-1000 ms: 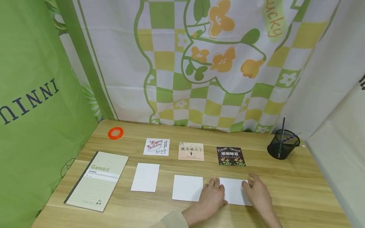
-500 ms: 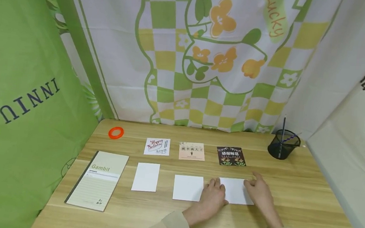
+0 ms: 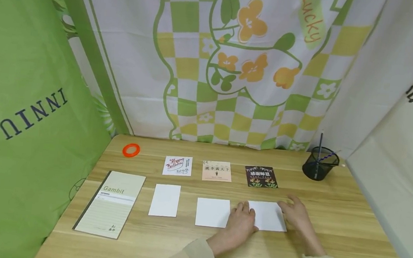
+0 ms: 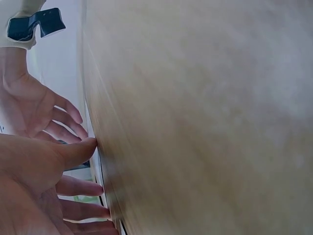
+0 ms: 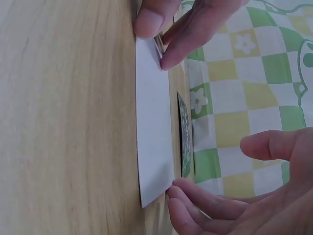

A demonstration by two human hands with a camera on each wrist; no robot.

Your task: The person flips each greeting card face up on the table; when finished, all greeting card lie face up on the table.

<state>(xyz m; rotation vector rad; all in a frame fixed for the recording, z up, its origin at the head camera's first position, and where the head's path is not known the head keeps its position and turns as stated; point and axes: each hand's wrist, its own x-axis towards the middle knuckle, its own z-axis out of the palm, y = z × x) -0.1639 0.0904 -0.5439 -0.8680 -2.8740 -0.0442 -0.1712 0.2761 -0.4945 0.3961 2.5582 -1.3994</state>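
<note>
A blank white card (image 3: pixel 267 217) lies flat at the right end of the front row. My left hand (image 3: pixel 241 223) rests at its left end, fingers fairly straight; in the right wrist view the thumb (image 5: pixel 149 22) is at the near edge and a fingertip (image 5: pixel 169 59) at the far edge. My right hand (image 3: pixel 296 213) is at the far right corner. Its fingertips (image 5: pixel 177 183) are right at that corner, while the thumb (image 5: pixel 257 146) stands apart in the air. Left of my left hand lies a second white card (image 3: pixel 212 212).
Another white card (image 3: pixel 164 200) and a Gambit notebook (image 3: pixel 109 205) lie to the left. Behind are a Happy Birthday card (image 3: pixel 177 166), a beige card (image 3: pixel 217 171) and a black flowered card (image 3: pixel 261 177). An orange ring (image 3: pixel 131 150) and mesh pen cup (image 3: pixel 320 165) are at the back.
My right hand has shifted slightly to the right, its fingers sliding from over the card's right part out to its corner. My left hand and the cards have stayed in place.
</note>
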